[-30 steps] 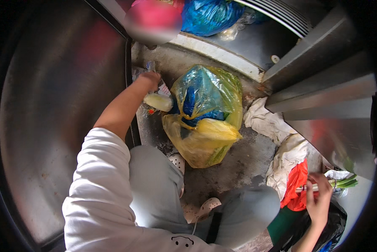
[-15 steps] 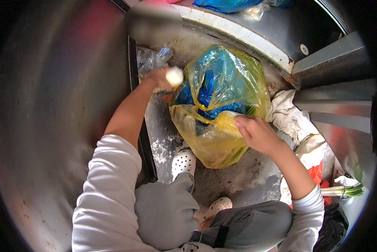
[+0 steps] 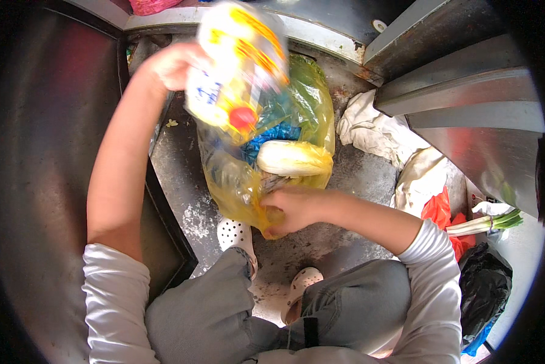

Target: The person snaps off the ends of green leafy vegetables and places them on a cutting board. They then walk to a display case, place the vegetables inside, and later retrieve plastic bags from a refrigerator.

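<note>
My left hand (image 3: 178, 65), raised at the upper left, is closed on a blurred white package (image 3: 239, 51) with yellow print and a red round spot. It hangs over the far left part of a yellow translucent plastic bag (image 3: 312, 91) on the floor. My right hand (image 3: 291, 211) grips the bag's near edge, with its fingers partly hidden in the folds. A napa cabbage (image 3: 291, 159), pale with a yellowish leafy end, lies on its side in the bag's mouth. Behind it a blue plastic bag (image 3: 278, 133) shows inside the yellow one.
A metal panel (image 3: 48, 151) rises on the left, metal ledges (image 3: 467, 115) on the right. White cloths (image 3: 382, 130) lie right of the bag. Farther right are a red bag (image 3: 437, 209), green onions (image 3: 485, 224) and a black bag (image 3: 485, 276). My white clogs (image 3: 233, 235) stand close.
My left hand has lifted from low beside the bag, bringing the white package up over it. My right hand has moved nearer to me along the bag, and the cabbage now shows more fully.
</note>
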Tool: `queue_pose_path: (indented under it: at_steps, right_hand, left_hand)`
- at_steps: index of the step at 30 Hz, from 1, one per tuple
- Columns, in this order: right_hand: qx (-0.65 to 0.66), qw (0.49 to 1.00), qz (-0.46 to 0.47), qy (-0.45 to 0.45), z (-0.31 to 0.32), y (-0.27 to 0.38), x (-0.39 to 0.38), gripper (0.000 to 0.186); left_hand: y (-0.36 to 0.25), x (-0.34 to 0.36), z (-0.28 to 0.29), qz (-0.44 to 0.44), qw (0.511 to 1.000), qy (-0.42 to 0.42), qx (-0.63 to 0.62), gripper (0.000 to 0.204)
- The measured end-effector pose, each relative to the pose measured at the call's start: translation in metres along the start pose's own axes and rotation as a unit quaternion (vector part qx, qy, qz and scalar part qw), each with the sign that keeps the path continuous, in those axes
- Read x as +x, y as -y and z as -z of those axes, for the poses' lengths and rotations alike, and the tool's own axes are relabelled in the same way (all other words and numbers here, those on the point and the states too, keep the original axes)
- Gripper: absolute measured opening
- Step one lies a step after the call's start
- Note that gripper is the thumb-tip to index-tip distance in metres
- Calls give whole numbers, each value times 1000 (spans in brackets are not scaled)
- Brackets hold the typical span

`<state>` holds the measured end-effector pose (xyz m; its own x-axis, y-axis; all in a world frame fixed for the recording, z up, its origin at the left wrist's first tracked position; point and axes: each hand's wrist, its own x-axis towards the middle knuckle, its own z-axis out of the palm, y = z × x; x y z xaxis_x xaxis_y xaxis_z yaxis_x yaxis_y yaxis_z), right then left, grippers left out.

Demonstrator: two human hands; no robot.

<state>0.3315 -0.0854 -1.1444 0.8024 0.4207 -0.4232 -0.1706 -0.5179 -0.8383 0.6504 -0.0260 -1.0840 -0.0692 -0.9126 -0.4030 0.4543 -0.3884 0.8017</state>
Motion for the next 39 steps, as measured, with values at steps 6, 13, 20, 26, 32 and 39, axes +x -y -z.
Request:
queue_pose_path:
  at_steps: [6,13,20,26,32,39]
  right_hand:
    - [35,986,-157,-52,26,-16,-17,42]
    - [-82,892,-340,-286,29,-43,-36,44]
    - [315,754,-97,-568,79,-57,-33,58]
    - [449,651,91,-606,84,-5,-46,53]
    - [317,650,82,-685,62,-15,-55,50]
    - [-2,933,-115,-342,30,-33,-77,38]
  left_hand:
    - [65,50,-71,287,854,122,417,73]
    - [90,53,-35,195,746,-51,635,72]
    - [84,64,-106,133,671,-39,728,80]
    - [116,66,-141,15,598,-109,794,59]
    - [111,74,-107,-112,505,-163,840,54]
    - [98,51,-149,-108,520,-33,847,54]
